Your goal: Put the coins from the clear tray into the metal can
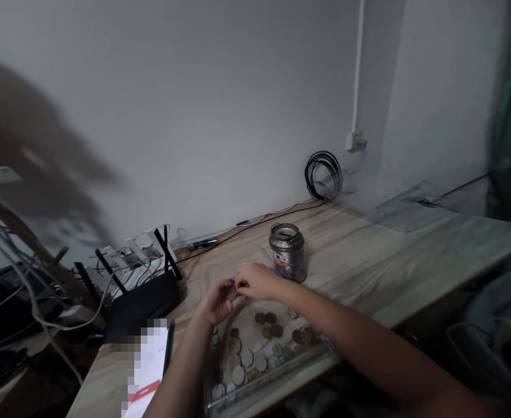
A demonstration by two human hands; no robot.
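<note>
Above a clear tray (276, 380) my two hands meet. Coins lie in my left hand (221, 302), its palm turned up and its fingers curled round them. The fingertips of my right hand (255, 281) pinch at a coin (232, 292) over that palm. Silver coins (238, 375) and brown coins (276, 330) are spread in small groups in the tray below. Just behind my right wrist stands a round metal tin (287, 253) with a slot in its lid and a purple label.
A black router (144, 305) with antennas and tangled cables is on the left, beside a phone-like device with a lit screen (151, 366). A coiled black cable (323, 176) leans on the wall. A pen-like tool (202, 244) lies at the table's back edge.
</note>
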